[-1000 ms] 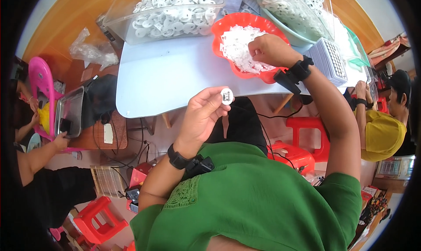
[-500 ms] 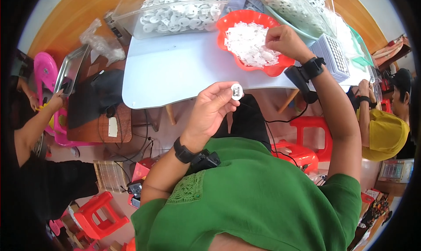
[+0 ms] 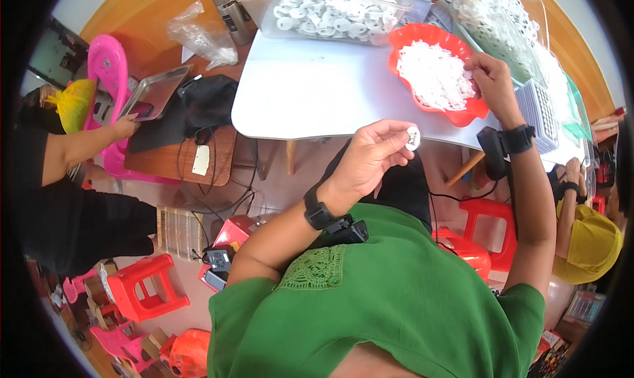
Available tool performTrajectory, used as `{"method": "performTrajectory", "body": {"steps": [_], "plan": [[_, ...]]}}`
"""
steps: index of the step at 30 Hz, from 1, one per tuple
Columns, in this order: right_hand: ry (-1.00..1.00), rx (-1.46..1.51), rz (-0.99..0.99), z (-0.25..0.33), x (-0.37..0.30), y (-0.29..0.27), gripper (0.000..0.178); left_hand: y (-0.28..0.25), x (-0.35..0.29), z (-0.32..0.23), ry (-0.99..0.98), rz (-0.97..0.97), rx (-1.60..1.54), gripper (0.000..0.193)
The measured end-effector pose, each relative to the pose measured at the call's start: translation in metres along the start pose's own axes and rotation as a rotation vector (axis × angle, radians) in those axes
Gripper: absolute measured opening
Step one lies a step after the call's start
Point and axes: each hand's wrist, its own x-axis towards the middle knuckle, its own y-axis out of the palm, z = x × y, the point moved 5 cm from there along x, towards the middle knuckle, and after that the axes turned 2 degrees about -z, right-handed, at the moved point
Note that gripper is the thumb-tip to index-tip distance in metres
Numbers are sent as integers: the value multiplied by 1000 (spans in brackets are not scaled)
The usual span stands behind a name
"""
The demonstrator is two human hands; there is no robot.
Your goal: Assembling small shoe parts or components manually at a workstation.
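Note:
My left hand [image 3: 378, 154] pinches a small round white plastic disc [image 3: 413, 138] between thumb and fingers, in front of the table's near edge. Dark details show on the disc's face. Over to the right, my right hand [image 3: 494, 87] reaches into a red scalloped bowl [image 3: 470, 119]. The bowl is heaped with small flat white pieces [image 3: 432, 74]. My right fingertips are bent together at the right side of the heap; whether a piece is between them is hidden.
A clear bin [image 3: 264, 11] of white discs stands at the back of the white table [image 3: 297, 87]. Right of the bowl are another clear container [image 3: 492, 24] and stacked white trays [image 3: 538, 117]. Co-workers are at both sides. Red stools [image 3: 148, 289] stand on the floor.
The view has shifted, so the table and bowl appear farther right. My left hand still holds the disc. My right hand remains at the heap's right side, its fingers pointing down into it.

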Motion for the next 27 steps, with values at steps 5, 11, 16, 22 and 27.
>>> {"method": "performTrajectory", "body": {"steps": [5, 11, 16, 22, 27], "plan": [[32, 115, 11, 13, -18, -2, 10, 3, 1, 1, -2, 0, 37, 23], [16, 341, -43, 30, -57, -5, 10, 7, 2, 4, -17, 25, 37, 24], [54, 696, -11, 34, -88, 15, 13, 7, 0, 1, -12, 18, 57, 27], [159, 990, 42, 37, -112, 34, 20, 13, -5, -4, -4, 70, 75, 31], [181, 1001, 41, 31, -124, 36, 22, 17, -2, -1, -2, 90, 67, 33]]}}
